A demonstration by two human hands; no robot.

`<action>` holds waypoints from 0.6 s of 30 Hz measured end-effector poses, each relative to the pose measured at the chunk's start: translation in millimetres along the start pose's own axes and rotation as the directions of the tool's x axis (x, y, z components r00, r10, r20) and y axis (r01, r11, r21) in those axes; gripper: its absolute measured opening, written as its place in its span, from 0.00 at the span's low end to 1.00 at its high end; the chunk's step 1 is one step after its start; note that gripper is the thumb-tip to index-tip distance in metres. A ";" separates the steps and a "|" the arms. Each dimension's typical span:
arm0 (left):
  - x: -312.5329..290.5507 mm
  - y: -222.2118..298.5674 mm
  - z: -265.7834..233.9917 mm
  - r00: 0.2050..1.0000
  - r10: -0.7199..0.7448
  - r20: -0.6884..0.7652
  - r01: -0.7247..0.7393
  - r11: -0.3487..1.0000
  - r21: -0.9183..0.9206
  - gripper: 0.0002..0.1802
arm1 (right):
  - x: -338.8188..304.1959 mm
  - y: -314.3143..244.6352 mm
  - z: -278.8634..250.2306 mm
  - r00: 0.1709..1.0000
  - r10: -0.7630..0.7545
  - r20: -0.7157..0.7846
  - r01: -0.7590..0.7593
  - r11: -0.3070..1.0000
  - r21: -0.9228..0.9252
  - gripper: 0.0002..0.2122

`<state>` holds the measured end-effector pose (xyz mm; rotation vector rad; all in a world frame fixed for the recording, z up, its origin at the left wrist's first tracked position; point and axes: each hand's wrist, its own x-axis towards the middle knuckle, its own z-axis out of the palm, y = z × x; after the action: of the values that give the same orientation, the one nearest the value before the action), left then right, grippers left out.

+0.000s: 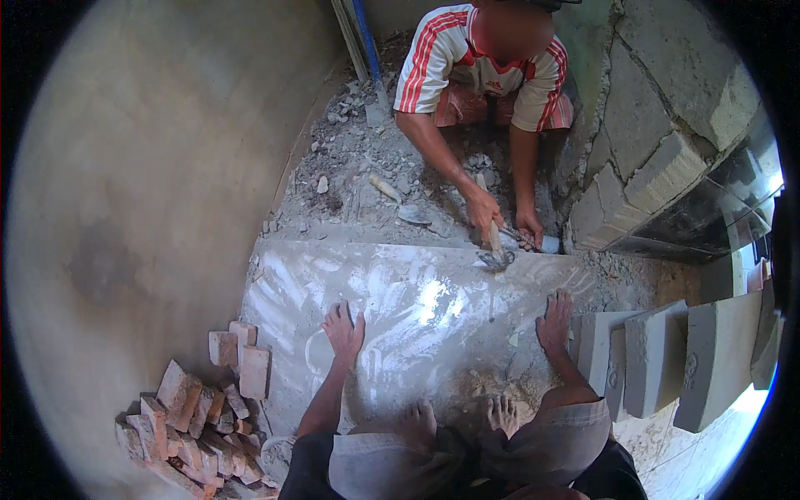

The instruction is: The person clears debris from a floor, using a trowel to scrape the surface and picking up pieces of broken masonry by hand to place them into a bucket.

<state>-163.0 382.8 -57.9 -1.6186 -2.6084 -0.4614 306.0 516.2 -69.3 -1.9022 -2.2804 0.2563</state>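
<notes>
My left hand point(343, 332) rests palm down, fingers spread, on a grey slab point(400, 350) smeared with wet, pale dust. Over near the slab's right side, my right hand point(553, 323) is also laid flat with its fingers stretched out. Neither hand holds anything. Beyond the slab's far edge a co-worker in a white shirt with red stripes squats, one hand point(483, 210) around the handle of a hammer point(497, 254). The co-worker's other hand point(528, 229) is at a pale, pipe-like piece point(549, 244) by the edge; its exact kind is unclear.
Broken bricks point(192, 425) are heaped at lower left against the plastered wall point(142, 208). Grey blocks point(654, 358) stand in a row at right. Rubble point(358, 183) covers the far ground, where a blue-handled tool point(367, 42) leans. Broken slabs point(642, 125) line the right wall.
</notes>
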 end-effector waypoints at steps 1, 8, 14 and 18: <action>0.0 0.1 -0.6 1.000 -0.001 -0.001 0.000 1.000 -0.010 0.31 | -0.3 0.1 0.8 1.000 -0.001 0.001 0.001 1.000 0.002 0.29; -0.9 0.8 -0.7 1.000 -0.015 0.012 0.015 1.000 -0.008 0.31 | -0.3 4.7 3.7 0.996 -0.042 -0.075 0.045 0.999 0.031 0.28; -1.4 -0.5 0.0 0.999 -0.041 0.032 0.042 0.998 -0.040 0.31 | -2.5 4.3 5.8 0.998 -0.033 -0.050 0.035 0.999 0.041 0.28; -0.6 -3.7 0.5 0.999 -0.038 0.034 0.039 0.999 -0.012 0.31 | -0.5 0.2 3.8 0.998 -0.038 -0.051 0.040 0.999 0.028 0.28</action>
<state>-166.0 380.9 -59.3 -1.5958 -2.6706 -0.4575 305.4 515.7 -73.1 -1.8275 -2.2665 0.2325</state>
